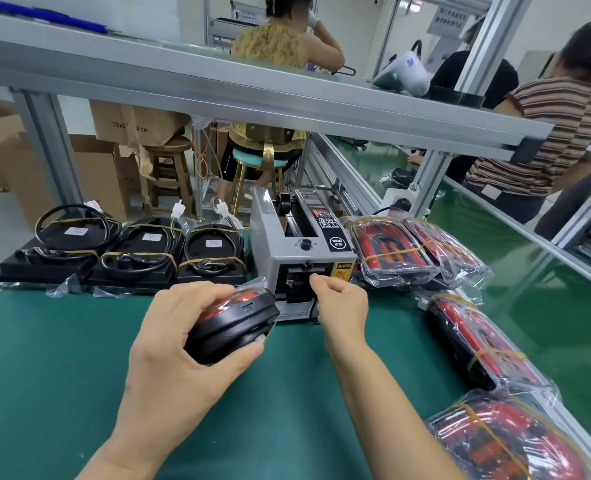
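Observation:
My left hand (179,344) grips a black and red lamp unit in a clear plastic bag (233,318), held tilted above the green mat (62,375). My right hand (339,301) reaches to the front slot of the grey tape dispenser machine (297,252), its thumb and forefinger pinched together at the outlet. I cannot make out the piece of tape between the fingers.
Three black units bound with rubber bands and cables (120,251) lie in a row at the back left. Several bagged red units (415,252) lie to the right, along the bench edge (488,344). An aluminium shelf rail (252,95) crosses overhead. Other persons (543,133) sit or stand beyond the bench.

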### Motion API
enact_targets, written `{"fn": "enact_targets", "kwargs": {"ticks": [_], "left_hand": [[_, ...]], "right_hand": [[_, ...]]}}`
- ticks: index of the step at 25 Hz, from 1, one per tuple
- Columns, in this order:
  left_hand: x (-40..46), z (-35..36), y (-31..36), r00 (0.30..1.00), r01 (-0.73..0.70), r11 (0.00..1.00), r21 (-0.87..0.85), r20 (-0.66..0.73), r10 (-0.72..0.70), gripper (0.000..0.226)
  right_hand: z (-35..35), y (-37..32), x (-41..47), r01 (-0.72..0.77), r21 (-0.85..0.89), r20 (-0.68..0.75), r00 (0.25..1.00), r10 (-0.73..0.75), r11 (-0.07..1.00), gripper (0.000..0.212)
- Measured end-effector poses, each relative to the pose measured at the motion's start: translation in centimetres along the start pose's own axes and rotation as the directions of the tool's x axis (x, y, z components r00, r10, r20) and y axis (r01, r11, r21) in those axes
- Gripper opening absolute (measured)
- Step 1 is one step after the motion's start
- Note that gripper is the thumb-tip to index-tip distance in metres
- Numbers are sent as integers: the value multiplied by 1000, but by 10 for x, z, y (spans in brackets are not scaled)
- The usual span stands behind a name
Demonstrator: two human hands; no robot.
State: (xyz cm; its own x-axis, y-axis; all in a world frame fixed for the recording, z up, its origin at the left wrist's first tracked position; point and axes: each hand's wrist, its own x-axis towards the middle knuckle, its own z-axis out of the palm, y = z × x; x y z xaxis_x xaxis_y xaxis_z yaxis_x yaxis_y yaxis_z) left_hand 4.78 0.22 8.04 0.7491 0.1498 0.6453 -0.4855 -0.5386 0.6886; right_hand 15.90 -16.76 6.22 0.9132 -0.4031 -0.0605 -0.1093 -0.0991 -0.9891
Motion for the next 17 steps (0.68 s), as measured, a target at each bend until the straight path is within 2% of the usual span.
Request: {"fn": "enact_targets", "kwargs": {"ticks": [3,6,10,12,14,17], "left_hand": [[-1,1,2,1000,-8,1000,13,2,8,54],[-2,2,4,1000,-15,1000,26,-4,15,54],[-4,0,6,1000,-6,999,42,-12,6,52],[-4,-1,5,1000,11,999,35,-24,-10,52],[-3,-3,4,999,42,999,26,-30,-42,52],[-3,-1,7,998,58,998,32,-36,-57,50]], "right_hand": [[7,-2,3,-60,6,-47,997,61,998,24],[15,-3,8,-162,89,-75,983,169,983,11],[19,-12,8,-324,225,-67,936,347,919,29],[8,-19,-2,-431,325,96,900,424,842,32],[-9,-27,-22,-479,358,321,869,377,801,26],[-29,-43,-63,-324,235,522,837,162,916,7]]}}
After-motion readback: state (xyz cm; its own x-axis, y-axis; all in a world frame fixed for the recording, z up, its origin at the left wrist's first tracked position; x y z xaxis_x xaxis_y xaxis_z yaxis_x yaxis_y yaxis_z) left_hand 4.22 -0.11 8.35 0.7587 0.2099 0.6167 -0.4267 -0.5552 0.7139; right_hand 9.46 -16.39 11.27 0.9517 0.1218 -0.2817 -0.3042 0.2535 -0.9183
